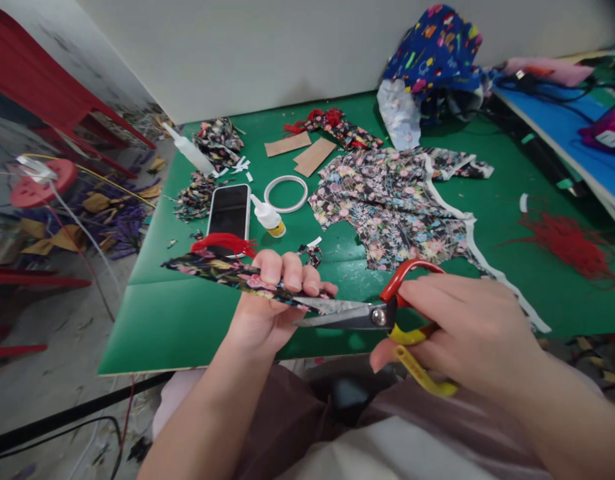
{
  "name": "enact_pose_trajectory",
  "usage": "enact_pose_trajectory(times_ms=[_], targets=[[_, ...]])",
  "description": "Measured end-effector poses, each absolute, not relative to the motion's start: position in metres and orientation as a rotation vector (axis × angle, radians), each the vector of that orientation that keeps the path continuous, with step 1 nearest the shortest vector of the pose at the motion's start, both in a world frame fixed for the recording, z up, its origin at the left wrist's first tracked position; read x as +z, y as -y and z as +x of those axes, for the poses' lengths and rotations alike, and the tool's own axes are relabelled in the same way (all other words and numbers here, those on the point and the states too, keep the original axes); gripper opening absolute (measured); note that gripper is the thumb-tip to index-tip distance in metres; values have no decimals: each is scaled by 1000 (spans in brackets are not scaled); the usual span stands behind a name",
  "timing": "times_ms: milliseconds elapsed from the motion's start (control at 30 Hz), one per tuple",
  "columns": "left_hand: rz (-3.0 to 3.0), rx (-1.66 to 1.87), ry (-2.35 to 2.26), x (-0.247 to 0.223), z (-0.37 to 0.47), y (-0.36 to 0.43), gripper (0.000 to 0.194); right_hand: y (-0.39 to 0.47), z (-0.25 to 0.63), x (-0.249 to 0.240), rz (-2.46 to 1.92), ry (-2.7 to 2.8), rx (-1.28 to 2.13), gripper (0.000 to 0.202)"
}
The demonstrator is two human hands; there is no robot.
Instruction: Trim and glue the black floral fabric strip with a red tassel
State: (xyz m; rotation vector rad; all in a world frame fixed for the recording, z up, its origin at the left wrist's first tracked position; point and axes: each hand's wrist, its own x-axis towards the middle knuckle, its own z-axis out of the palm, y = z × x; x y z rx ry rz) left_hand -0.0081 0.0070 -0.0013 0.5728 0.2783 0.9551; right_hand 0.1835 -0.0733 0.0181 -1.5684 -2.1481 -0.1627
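My left hand (277, 300) is closed around a flat strip wrapped in dark floral fabric (212, 267), with a red thread tassel (222, 244) at its far left end. In my right hand (467, 327) is a pair of scissors (380, 316) with red and yellow handles. Their blades lie against the right end of the strip, just under my left fingers; whether they are cutting is hard to tell. A large piece of the same floral fabric (397, 207), edged with white tape, lies beyond my right hand.
On the green table (152, 320) are a phone (230, 213), a small glue bottle (268, 217), a tape roll (286, 194), brown card strips (314, 155), a taller white bottle (191, 151), and red threads (572, 243). A blue board (577, 127) stands at right, a red chair (52, 80) at left.
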Motion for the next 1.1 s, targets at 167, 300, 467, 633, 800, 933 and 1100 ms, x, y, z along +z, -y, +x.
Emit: enact_pose_trajectory(times_ms=[167,300,467,633,800,933,1100], targets=[[590,952,-250,-3,-8,-7,17,73,188,19,-1574,2084,20,42],[613,982,-216,-6,-11,-9,17,71,193,25,-1571,2007,190,55],[616,991,-231,-5,-14,-10,21,70,194,26,-1586,2147,101,34],[595,970,-260,-3,-13,-11,18,71,194,23,-1558,2220,-87,24],[592,958,-243,-2,-12,-11,15,72,192,22,-1566,2249,-130,35],[591,948,-240,-2,-11,-11,15,73,191,20,-1576,2248,-123,37],[598,942,-241,-2,-11,-12,16,74,191,20,-1585,2238,-110,39]])
